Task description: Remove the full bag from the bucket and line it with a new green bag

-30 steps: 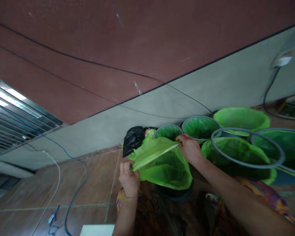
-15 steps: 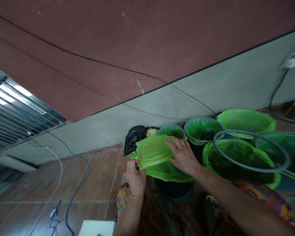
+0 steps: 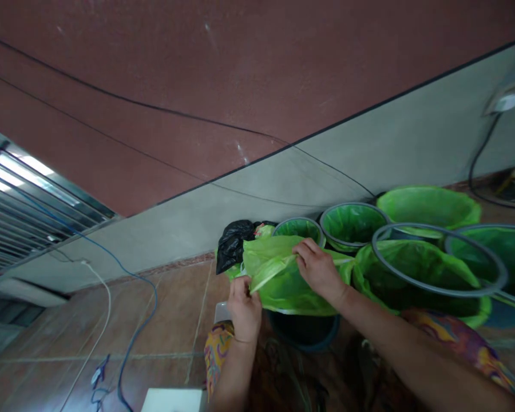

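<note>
A light green plastic bag (image 3: pixel 278 297) is stretched between my two hands, above a dark round bin (image 3: pixel 304 332) on the floor. My left hand (image 3: pixel 244 306) pinches the bag's edge at its left end. Farther right, my right hand (image 3: pixel 317 266) has its fingers closed on the bag's upper edge, which is drawn into a taut fold between the hands. Part of the bin's rim is hidden under the bag.
Several bins lined with green bags stand to the right, among them a near one (image 3: pixel 416 274) with a loose grey ring (image 3: pixel 440 229) across its top. A black plastic bag (image 3: pixel 232 246) lies by the wall. A blue cable (image 3: pixel 148 320) runs over the tiled floor; a white box (image 3: pixel 174 399) sits low down.
My right hand has gone from spread fingers lying on the bag to a closed grip on its edge. My left hand has shifted slightly right, and the bag's edge is pulled tighter.
</note>
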Motion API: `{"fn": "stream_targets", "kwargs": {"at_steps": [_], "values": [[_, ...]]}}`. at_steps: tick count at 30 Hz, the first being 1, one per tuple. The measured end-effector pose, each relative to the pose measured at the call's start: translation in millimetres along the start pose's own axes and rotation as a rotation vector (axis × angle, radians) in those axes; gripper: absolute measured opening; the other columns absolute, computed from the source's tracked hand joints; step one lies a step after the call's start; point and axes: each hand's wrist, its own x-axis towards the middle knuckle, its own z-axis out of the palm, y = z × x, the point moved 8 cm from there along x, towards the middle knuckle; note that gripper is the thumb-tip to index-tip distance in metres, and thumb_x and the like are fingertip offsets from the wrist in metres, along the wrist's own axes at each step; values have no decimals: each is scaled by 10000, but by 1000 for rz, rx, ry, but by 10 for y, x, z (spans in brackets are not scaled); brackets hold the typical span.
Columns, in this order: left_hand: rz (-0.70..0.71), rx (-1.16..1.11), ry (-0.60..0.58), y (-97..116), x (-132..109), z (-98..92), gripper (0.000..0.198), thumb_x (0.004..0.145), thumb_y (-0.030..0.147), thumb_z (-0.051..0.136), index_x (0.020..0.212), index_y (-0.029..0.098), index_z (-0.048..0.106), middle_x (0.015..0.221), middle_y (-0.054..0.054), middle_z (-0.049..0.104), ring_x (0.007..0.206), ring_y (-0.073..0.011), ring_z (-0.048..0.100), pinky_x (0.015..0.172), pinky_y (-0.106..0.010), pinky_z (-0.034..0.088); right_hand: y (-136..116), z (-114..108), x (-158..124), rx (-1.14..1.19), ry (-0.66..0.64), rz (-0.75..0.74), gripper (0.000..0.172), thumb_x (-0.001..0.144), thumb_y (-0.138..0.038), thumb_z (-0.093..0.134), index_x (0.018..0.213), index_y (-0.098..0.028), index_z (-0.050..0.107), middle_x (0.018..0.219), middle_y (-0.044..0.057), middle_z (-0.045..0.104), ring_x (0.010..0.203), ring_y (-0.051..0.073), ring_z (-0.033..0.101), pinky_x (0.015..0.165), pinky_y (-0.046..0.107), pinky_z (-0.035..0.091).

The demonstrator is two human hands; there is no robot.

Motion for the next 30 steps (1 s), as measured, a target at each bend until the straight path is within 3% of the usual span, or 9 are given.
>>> {"fn": "stream_targets", "kwargs": {"at_steps": [7, 9, 12, 15, 20, 25, 30], "values": [[-108, 85, 103, -305, 74, -239, 187, 804, 78, 603, 912, 222, 656, 851, -26, 684, 779, -192, 672, 722, -289, 541, 207, -208, 46, -80, 58, 141, 262, 783, 8, 530, 868, -217, 636, 950, 46, 668, 832, 199, 655, 733, 303, 512], [-112, 59, 90, -304, 81, -228, 199, 804, 85, 608, 939, 220, 666, 880, -33, 694, 797, -197, 682, 732, -296, 554, 93, -203, 26, -107, 28, 102, 286, 795, -47, 598, 1028, -190, 680, 1110, 98, 697, 969, 248, 661, 843, 359, 526], [-97, 7, 54, -218, 74, -144, 265, 790, 67, 592, 990, 220, 671, 921, -40, 698, 845, -208, 697, 754, -308, 573, -233, -80, -47, -118, -71, -73, 489, 847, -170, 682, 1333, -158, 638, 1379, 176, 644, 1195, 331, 589, 1018, 479, 479], [-72, -32, 4, -114, 67, -40, 343, 780, 35, 552, 1039, 227, 669, 963, -47, 703, 898, -213, 706, 799, -321, 587, -411, 64, -118, -109, -143, -190, 490, 878, -174, 673, 1367, -205, 660, 1405, 158, 658, 1197, 325, 576, 1027, 496, 465], [-111, -5, 5, -225, 76, -55, 347, 785, 41, 558, 1053, 226, 678, 982, -59, 706, 925, -225, 707, 829, -341, 595, -107, 57, -36, -70, -93, -118, 422, 872, -30, 536, 1163, -221, 774, 1146, 98, 768, 1032, 260, 662, 938, 422, 540], [-160, 74, 1, -480, 110, -113, 282, 800, 71, 583, 1024, 207, 688, 966, -69, 706, 882, -223, 700, 811, -338, 588, 151, -40, 22, -22, -29, -1, 500, 831, 5, 477, 1190, -191, 764, 1145, 90, 770, 1032, 245, 712, 966, 385, 583], [-170, 140, 42, -556, 133, -170, 231, 840, 109, 551, 992, 203, 698, 948, -77, 721, 898, -233, 707, 820, -338, 561, 307, -101, 34, -48, -25, 143, 418, 899, -66, 480, 1187, -193, 755, 1172, 87, 757, 1031, 239, 726, 933, 355, 592]]}}
